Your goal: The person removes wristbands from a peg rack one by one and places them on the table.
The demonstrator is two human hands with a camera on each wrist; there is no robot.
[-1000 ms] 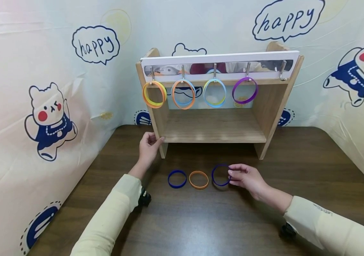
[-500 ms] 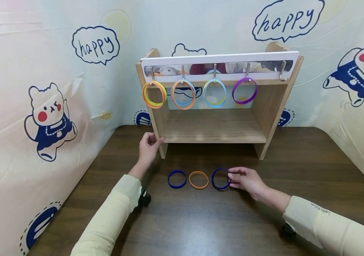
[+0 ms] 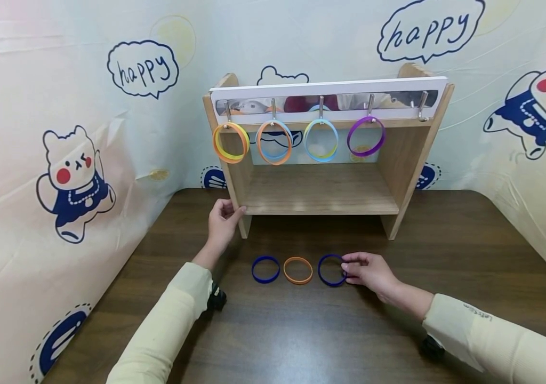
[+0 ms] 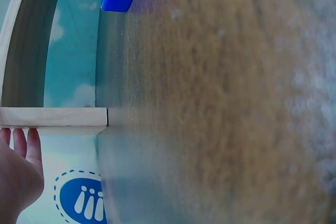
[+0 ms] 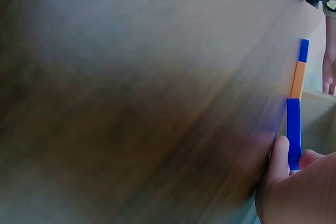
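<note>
My right hand [image 3: 371, 274] pinches the right edge of a dark blue silicone wristband [image 3: 321, 274], which lies flat at the table. In the right wrist view its thumb and finger straddle the blue band [image 5: 294, 124]. An orange wristband [image 3: 298, 282] and a second dark blue wristband [image 3: 265, 280] lie in a row to its left. With thumb and fingers, my left hand [image 3: 222, 224] holds the lower left side panel of a wooden rack [image 3: 321, 205]; the left wrist view shows fingertips against the panel's edge [image 4: 58, 117].
Metal hooks line the rack's white front bar [image 3: 330, 85]. From them hang yellow-orange bands [image 3: 246, 152], orange-blue bands [image 3: 261, 149], blue-yellow bands [image 3: 307, 149] and a purple band [image 3: 382, 141]; the rightmost hook [image 3: 423, 106] is bare. A patterned cloth [image 3: 124, 149] surrounds the brown table [image 3: 273, 330].
My right hand has come down and slightly nearer, bringing the dark blue wristband from a tilted position to flat beside the orange one. The left hand stays on the rack panel.
</note>
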